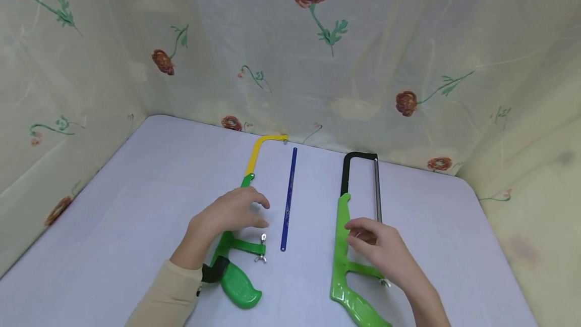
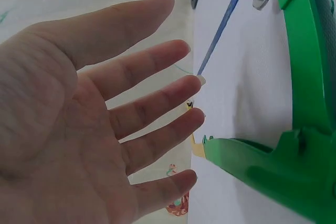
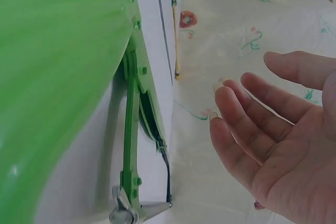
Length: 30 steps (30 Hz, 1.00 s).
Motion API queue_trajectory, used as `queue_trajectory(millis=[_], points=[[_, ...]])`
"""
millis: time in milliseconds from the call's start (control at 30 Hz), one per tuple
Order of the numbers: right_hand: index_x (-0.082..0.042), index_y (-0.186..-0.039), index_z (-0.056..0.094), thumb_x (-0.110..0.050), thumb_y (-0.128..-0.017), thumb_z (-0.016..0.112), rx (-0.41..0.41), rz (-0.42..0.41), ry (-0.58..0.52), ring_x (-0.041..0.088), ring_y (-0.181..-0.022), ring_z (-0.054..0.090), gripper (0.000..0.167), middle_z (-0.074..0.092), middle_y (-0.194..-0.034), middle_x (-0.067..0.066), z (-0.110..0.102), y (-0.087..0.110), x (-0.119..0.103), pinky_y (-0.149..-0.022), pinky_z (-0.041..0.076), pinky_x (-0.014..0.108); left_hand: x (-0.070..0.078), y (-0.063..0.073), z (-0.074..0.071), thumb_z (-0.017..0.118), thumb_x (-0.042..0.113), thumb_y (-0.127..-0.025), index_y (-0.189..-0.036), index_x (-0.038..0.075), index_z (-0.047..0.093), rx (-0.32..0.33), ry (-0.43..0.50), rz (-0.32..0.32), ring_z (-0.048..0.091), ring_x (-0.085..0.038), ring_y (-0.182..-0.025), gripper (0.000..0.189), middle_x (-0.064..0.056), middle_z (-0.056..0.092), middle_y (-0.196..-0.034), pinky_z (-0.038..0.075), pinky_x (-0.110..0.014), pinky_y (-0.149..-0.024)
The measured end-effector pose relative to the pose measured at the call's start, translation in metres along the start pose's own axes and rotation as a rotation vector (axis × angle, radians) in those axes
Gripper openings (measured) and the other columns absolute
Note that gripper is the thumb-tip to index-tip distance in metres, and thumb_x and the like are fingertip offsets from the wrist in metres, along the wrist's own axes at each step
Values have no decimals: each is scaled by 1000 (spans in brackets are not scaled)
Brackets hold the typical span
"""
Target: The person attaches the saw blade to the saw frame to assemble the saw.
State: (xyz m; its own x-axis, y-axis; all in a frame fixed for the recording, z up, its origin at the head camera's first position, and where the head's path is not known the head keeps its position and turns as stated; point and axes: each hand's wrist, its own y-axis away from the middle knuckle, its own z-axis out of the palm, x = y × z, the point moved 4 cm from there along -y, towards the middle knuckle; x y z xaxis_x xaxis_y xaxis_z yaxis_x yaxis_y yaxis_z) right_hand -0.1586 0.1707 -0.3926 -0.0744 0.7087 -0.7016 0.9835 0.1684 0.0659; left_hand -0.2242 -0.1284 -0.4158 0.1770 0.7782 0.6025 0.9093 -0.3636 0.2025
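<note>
On the left lies a hacksaw frame [image 1: 239,284] with a dark green handle and a yellow front bow; no blade spans it. My left hand [image 1: 236,210] hovers over its middle, fingers relaxed and holding nothing, the palm bare in the left wrist view. A loose blue hacksaw blade [image 1: 288,201] lies lengthwise just right of that hand. Farther right is a light green hacksaw [image 1: 341,246] with a black bow and a grey blade [image 1: 378,191] fitted. My right hand [image 1: 379,241] hangs above this saw with loosely bent fingers, nothing in its grasp, partly hiding the blade.
Wing nuts [image 1: 260,258] sit at the near ends of both saw frames. A white table [image 1: 136,191] carries everything. Flower-printed cloth [image 1: 272,54] rises behind the table and along both sides, close to its far edge.
</note>
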Motion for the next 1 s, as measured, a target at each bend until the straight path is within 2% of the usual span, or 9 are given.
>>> queue_trajectory(millis=[300, 700, 833, 1000], points=[[-9, -115, 68, -16, -93, 67, -1, -16, -15, 14, -85, 64, 23, 70, -95, 5, 11, -1, -9, -77, 52, 24, -5, 4, -1, 80, 31, -82, -117, 22, 71, -27, 24, 13, 57, -21, -119, 37, 3, 64, -128, 49, -42, -97], [-9, -113, 69, -14, -90, 69, 14, 48, -8, 14, -83, 63, 23, 69, -93, 2, 26, -6, -20, -71, 52, 23, -7, 5, 0, 81, 31, -82, -116, 21, 72, -45, 14, 42, 57, -21, -119, 37, 1, 65, -127, 49, -43, -97], [-10, -112, 70, -16, -90, 70, 12, 57, 11, 12, -81, 61, 22, 69, -92, 1, 32, -8, -25, -69, 51, 23, -8, 6, 1, 81, 31, -82, -116, 21, 71, -60, -2, 34, 57, -21, -119, 37, 1, 65, -126, 50, -42, -97], [-10, -108, 71, -16, -89, 70, 15, 65, 38, 11, -80, 60, 20, 69, -91, 0, 41, -11, -28, -69, 49, 23, -10, 8, 3, 82, 31, -80, -115, 21, 72, -72, -11, 29, 57, -19, -111, 38, 1, 65, -126, 51, -41, -93]])
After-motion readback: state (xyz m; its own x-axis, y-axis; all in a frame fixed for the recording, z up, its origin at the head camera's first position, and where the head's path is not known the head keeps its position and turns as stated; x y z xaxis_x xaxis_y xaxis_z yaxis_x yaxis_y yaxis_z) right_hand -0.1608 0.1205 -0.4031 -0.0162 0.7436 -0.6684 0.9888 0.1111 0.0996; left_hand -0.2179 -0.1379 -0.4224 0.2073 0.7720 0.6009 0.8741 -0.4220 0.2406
